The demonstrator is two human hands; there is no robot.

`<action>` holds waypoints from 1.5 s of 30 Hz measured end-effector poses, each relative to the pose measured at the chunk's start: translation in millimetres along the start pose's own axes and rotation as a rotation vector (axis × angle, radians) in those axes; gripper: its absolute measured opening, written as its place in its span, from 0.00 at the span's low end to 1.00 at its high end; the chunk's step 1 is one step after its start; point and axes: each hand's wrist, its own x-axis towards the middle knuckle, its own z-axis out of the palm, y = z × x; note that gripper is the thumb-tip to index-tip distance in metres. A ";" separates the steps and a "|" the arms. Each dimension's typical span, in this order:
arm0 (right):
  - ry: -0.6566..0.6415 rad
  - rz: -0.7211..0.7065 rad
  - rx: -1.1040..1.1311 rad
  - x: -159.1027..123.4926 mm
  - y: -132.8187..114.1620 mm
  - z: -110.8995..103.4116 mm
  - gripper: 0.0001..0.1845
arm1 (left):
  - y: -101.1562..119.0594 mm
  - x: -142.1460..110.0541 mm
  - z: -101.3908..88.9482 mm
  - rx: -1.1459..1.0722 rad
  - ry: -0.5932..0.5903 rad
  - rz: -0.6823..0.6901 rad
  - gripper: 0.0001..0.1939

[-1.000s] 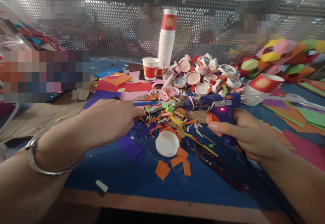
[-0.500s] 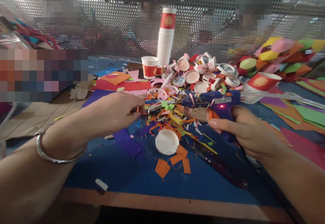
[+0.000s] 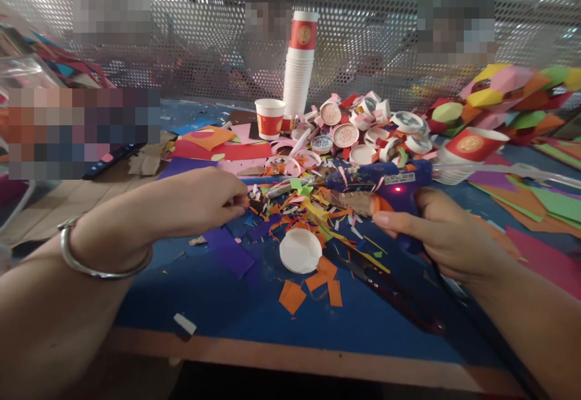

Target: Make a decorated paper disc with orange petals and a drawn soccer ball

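Observation:
A blue hot glue gun (image 3: 379, 177) with a lit red light is gripped in my right hand (image 3: 447, 233). My thumb and fingers wrap its handle, by the orange trigger. A clear glue stick (image 3: 512, 173) juts from its back, and the nozzle points left. My left hand (image 3: 206, 201), with a silver bangle (image 3: 68, 252) on the wrist, hangs left of the paper scraps (image 3: 313, 206), fingers curled together. Whatever its fingertips hold, if anything, is hidden. Between my hands a white round cup piece (image 3: 300, 251) lies near orange paper pieces (image 3: 292, 297) on the blue table.
A tall stack of paper cups (image 3: 298, 79) stands at the back beside a single red-and-white cup (image 3: 270, 118). Cut cup bottoms (image 3: 345, 136) are heaped right of it. Scissors (image 3: 399, 294) lie front right. Cardboard (image 3: 68, 206) is at left; coloured paper (image 3: 544, 206) at right.
My left hand has drawn back slightly to the left, away from the nozzle, and its fingers are more curled. The right hand keeps holding the glue gun in nearly the same place.

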 end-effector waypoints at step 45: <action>-0.086 -0.153 -0.135 0.4 1.9 -0.2 0.18 | 43.3 21.3 21.5 -0.988 0.208 0.125 0.21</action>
